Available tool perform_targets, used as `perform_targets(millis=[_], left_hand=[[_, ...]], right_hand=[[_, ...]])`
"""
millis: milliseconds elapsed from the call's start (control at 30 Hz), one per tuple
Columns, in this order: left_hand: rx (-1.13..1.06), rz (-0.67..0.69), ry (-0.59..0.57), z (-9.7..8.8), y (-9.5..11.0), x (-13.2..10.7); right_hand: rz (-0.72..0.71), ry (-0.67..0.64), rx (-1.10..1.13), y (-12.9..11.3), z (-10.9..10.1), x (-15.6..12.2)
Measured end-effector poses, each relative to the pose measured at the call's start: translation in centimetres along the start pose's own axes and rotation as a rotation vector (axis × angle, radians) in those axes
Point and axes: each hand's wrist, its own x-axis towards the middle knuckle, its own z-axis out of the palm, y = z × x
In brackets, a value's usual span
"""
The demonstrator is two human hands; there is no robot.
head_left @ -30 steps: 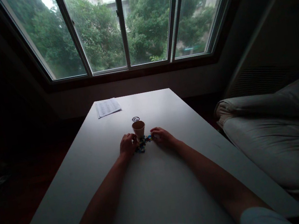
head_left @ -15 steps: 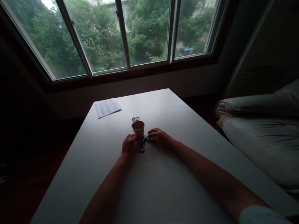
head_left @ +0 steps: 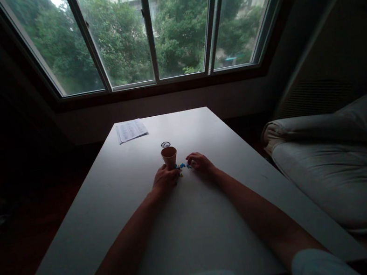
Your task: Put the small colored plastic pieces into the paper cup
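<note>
A brown paper cup [head_left: 169, 156] stands upright on the white table [head_left: 186, 232]. Several small blue and mixed-colour pieces [head_left: 182, 166] lie loose just in front of it, too small to name. My left hand [head_left: 165, 177] rests at the near left side of the cup, its fingers stretched over part of the pieces and covering some of them. To the right of the pile, my right hand [head_left: 201, 163] is open, fingers curved and apart, with a few pieces by its fingertips. I cannot tell whether any piece is under its palm.
Behind the cup lies a small round dark-rimmed item [head_left: 165, 145]. Printed papers [head_left: 131, 130] are at the table's far left corner. A pale padded seat or cushion [head_left: 338, 167] stands along the right side. Beyond the far edge is a window [head_left: 149, 30].
My left hand has moved right and over the pieces, hiding many that showed before. My right hand has shifted slightly right, away from the cup.
</note>
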Motion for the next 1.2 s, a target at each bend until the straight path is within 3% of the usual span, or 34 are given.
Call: perform_targets(millis=[100,167,700,900,1200], left_hand=[[0.073,0.124,-0.018,0.3,0.2,-0.2],[0.088,0.138,-0.007,0.4,0.3,-0.3],[0.136,0.114,-0.043,0.2,1.6,-0.5],[0.127,0.034,-0.045,0.1,1.6,-0.5],[0.158,-0.02,-0.063,-0.4,2.0,-0.7]], right_hand=[[0.036,0.023,-0.031,0.9,0.0,0.0],[0.036,0.013,-0.046,1.2,0.2,0.0],[-0.029,-0.073,-0.104,0.1,0.0,-0.2],[-0.043,-0.112,-0.12,0.1,-0.2,-0.1],[-0.047,-0.084,-0.147,-0.5,-0.1,-0.2]])
